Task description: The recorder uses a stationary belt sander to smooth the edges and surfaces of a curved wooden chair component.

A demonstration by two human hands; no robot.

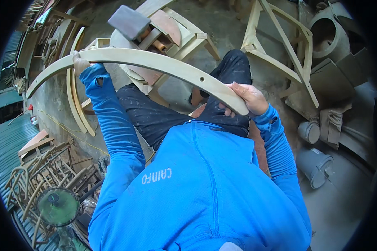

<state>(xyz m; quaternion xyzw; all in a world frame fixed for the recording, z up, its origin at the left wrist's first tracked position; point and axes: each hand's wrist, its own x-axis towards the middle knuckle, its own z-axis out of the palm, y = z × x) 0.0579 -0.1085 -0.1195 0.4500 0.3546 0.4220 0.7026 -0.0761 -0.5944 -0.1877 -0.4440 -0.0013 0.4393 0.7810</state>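
A long, pale curved wooden piece (155, 60) spans from left to right above my lap, bowed away from me. It has a small dark hole (202, 78) near its right end. My left hand (80, 62) is closed around the piece left of its middle, and the wood hides part of the fingers. At the rounded right end, my right hand (250, 99) grips it with the thumb on top and fingertips underneath. Beyond the piece, between my knees, stands a wooden stand (188, 46) with a grey block (130, 23) on top.
Several curved wooden strips (76, 102) lean at the left. A wooden frame (280, 46) stands at the far right, near a round hollow drum (329, 35). Grey buckets (314, 165) sit at the right. A green round fan (58, 207) and a wood pile (42, 180) occupy the lower left.
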